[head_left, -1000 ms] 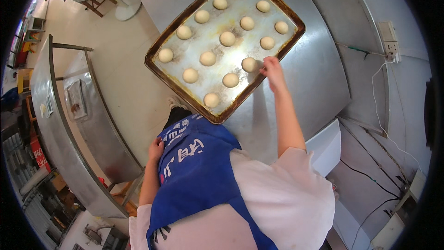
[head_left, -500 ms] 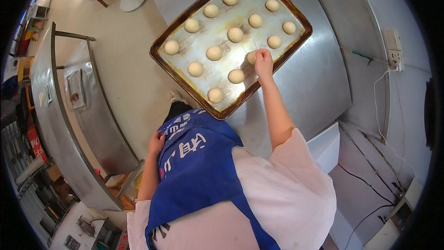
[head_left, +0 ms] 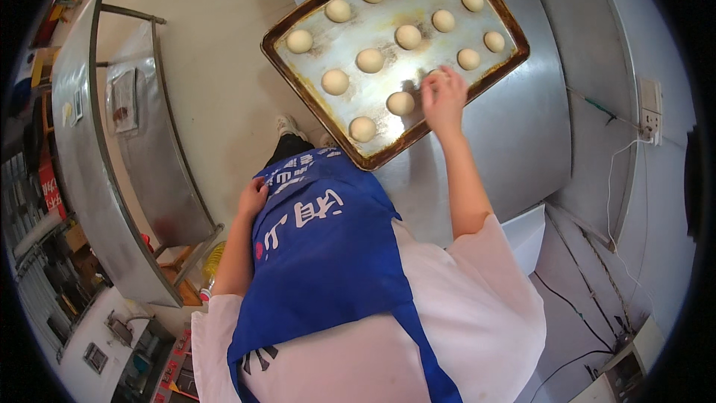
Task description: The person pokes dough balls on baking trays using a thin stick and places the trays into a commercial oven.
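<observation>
My right hand (head_left: 445, 98) is over the near right side of a dark-rimmed metal baking tray (head_left: 514, 28), its fingers bent down and drawn together. Beneath the fingertips a dough ball (head_left: 435, 73) is mostly covered; whether they touch it I cannot tell, nor can I see what is between them. Nearest to that hand is another pale round dough ball (head_left: 400, 103), with several more spaced in rows across the tray. At my left side, my left hand (head_left: 253, 196) rests against the blue apron (head_left: 321, 254), fingers loosely bent and nothing seen in them.
The tray lies on a steel table (head_left: 522, 134), its left corner reaching past the table edge. A metal two-tier rack (head_left: 123, 157) stands on the left. To the right, a wall socket (head_left: 650, 112) has a white cable hanging down.
The view has shifted, so the tray sits higher and further right. My right hand has turned from a narrow pinch at the same dough ball to showing more of its back. My left hand stays at the apron.
</observation>
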Available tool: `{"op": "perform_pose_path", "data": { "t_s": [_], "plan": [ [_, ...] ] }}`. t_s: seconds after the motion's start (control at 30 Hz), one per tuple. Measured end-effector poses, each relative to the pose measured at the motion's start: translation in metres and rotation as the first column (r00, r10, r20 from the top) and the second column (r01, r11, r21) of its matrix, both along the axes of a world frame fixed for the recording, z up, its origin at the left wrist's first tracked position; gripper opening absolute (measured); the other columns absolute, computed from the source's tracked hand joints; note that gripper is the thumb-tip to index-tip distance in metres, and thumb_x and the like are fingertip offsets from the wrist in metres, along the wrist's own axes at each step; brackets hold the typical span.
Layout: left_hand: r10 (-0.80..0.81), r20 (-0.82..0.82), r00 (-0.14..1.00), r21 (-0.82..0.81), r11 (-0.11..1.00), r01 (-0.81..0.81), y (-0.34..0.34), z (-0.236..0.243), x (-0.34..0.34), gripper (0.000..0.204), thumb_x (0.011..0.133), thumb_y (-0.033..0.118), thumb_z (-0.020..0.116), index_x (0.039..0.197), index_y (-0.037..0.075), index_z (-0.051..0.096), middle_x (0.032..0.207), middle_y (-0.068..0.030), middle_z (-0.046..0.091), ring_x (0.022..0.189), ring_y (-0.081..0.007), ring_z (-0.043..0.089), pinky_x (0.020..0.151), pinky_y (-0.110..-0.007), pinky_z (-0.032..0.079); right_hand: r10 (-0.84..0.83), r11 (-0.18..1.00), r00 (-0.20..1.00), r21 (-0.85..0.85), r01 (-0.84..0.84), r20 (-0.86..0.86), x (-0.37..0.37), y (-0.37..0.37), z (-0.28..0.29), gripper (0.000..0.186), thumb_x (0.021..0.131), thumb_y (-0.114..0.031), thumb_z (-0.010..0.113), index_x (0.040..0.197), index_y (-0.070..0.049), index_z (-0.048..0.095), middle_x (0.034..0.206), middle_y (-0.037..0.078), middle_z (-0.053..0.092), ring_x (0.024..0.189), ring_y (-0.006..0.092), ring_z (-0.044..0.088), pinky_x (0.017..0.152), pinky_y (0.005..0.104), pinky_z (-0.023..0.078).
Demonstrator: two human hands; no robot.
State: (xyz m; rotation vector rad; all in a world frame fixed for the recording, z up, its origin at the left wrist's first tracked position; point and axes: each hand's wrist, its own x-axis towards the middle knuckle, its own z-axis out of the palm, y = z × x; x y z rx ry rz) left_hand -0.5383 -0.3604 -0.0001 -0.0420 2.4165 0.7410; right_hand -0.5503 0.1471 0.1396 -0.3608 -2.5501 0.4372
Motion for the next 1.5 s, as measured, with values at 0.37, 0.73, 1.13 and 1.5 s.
{"op": "perform_pose_path", "data": {
  "t_s": [0.37, 0.73, 1.13, 1.5],
  "plan": [
    [0.047, 0.013, 0.999, -0.015, 0.999, -0.047, 0.007, 0.010, 0.007, 0.038, 0.084, 0.024, 0.056, 0.117, 0.005, 0.061, 0.105, -0.0168, 0.067, 0.098, -0.0286, 0.065, 0.087, -0.036, 0.049, 0.503, 0.856, 0.837, 0.007, -0.516, 0.214, 0.023, -0.077, 0.017, 0.009, 0.063, -0.010, 0.067, 0.070, -0.005, 0.063, 0.110, 0.011, 0.058, 0.112, 0.0292, 0.048, 0.094, 0.0417, 0.038],
    [0.033, -0.020, 0.999, -0.039, 0.999, -0.034, 0.010, -0.004, 0.013, 0.038, 0.084, 0.024, 0.056, 0.116, 0.005, 0.061, 0.102, -0.0146, 0.068, 0.096, -0.0274, 0.065, 0.087, -0.036, 0.049, 0.439, 0.867, 0.821, 0.069, -0.494, 0.364, 0.022, -0.081, 0.006, 0.012, 0.068, -0.014, 0.067, 0.076, -0.005, 0.066, 0.093, 0.007, 0.059, 0.096, 0.0253, 0.053, 0.087, 0.0384, 0.040],
    [0.314, 0.500, 0.807, 0.477, 0.678, -0.559, 0.051, 0.033, -0.101, 0.051, 0.091, 0.030, 0.050, 0.138, 0.010, 0.042, 0.134, -0.0080, 0.052, 0.116, -0.0237, 0.053, 0.096, -0.039, 0.040, -0.379, 0.877, 0.923, -0.344, 0.335, -0.068, 0.067, -0.059, -0.046, 0.009, 0.085, -0.013, 0.062, 0.089, -0.006, 0.060, 0.124, 0.022, 0.045, 0.111, 0.0340, 0.047, 0.094, 0.0395, 0.039],
    [0.047, 0.733, 0.678, 0.642, 0.281, -0.714, 0.173, 0.082, -0.258, 0.035, 0.082, 0.008, 0.048, 0.116, -0.002, 0.050, 0.118, -0.0113, 0.058, 0.109, -0.0272, 0.054, 0.098, -0.041, 0.042, -0.695, 0.360, 0.717, -0.891, 0.277, -0.058, 0.067, -0.116, -0.073, 0.007, 0.086, -0.014, 0.065, 0.089, -0.007, 0.063, 0.118, 0.010, 0.047, 0.098, 0.0183, 0.050, 0.088, 0.0296, 0.041]
  ]
}}
